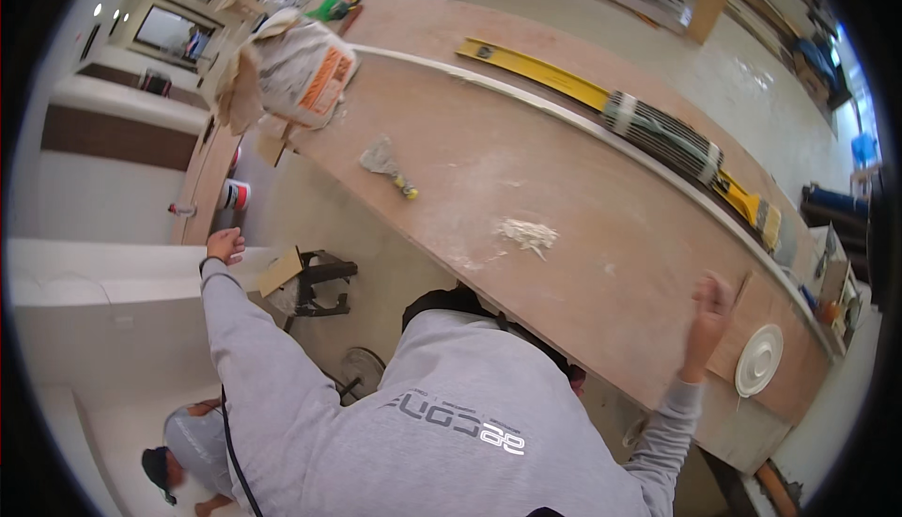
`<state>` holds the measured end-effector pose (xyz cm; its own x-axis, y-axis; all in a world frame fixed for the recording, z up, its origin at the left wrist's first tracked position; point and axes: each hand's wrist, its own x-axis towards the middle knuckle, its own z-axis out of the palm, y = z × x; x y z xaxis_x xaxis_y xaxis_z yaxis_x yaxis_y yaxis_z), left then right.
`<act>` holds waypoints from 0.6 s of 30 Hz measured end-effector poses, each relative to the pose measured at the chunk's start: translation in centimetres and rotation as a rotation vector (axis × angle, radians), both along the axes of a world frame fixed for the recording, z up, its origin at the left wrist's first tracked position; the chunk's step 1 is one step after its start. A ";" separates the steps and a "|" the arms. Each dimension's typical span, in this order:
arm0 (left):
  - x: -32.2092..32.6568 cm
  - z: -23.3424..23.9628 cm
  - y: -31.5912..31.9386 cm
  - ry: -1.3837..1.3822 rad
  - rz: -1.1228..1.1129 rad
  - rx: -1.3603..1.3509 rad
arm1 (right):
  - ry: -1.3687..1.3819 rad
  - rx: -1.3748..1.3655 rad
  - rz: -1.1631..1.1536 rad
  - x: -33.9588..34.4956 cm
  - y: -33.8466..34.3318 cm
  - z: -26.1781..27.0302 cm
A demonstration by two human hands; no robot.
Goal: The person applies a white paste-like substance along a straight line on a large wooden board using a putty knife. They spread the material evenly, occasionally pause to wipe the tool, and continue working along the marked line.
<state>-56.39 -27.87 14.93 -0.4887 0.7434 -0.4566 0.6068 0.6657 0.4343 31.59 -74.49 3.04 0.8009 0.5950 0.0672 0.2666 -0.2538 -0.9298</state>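
Note:
My left hand (225,245) is out at the left, away from the table, with loosely bent fingers and nothing visible in it. Blurred, my right hand (710,298) hovers by the right part of the wooden tabletop (599,200), near a white round lid (759,360); I cannot tell its finger state. A putty knife (391,168) caked with white material lies on the table. Nearer the middle is a heap of whitish compound (528,233). Along the far side lie a yellow spirit level (532,73), a dark ribbed bundle (662,138) with pale bands and a yellow-handled brush (754,210).
An open paper bag (303,69) stands at the table's far left end, by a green item (328,9). A long white strip (493,83) crosses the tabletop. A black stool-like frame (324,281) stands on the floor. Another person (197,446) is at lower left; others stand beyond the table.

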 end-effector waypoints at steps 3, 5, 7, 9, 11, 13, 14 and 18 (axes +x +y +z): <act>-5.3 0.6 2.0 0.069 -0.077 -0.139 | -0.124 -0.115 0.444 -11.6 11.4 3.5; -8.2 -1.2 2.6 0.117 -0.159 -0.147 | -0.144 0.000 0.647 -18.5 18.0 3.8; -9.6 -5.2 2.1 0.200 -0.266 -0.111 | -0.270 -0.025 0.786 -24.8 24.6 3.4; -14.8 -7.6 0.2 0.511 -0.601 0.116 | -0.450 -0.071 0.876 -30.8 30.7 2.0; -10.5 -12.2 0.5 0.365 -0.721 0.177 | -0.588 -0.198 0.841 -34.6 35.6 -0.3; -8.2 -14.5 -1.9 0.161 -0.760 0.139 | -0.681 -0.273 0.839 -37.9 39.8 -2.9; -6.9 -14.7 -3.1 0.153 -0.799 0.077 | -0.685 -0.274 0.827 -38.6 41.2 -5.0; -8.5 -17.9 -11.3 -0.037 -0.605 0.092 | -0.678 -0.347 0.839 -39.6 43.8 -3.9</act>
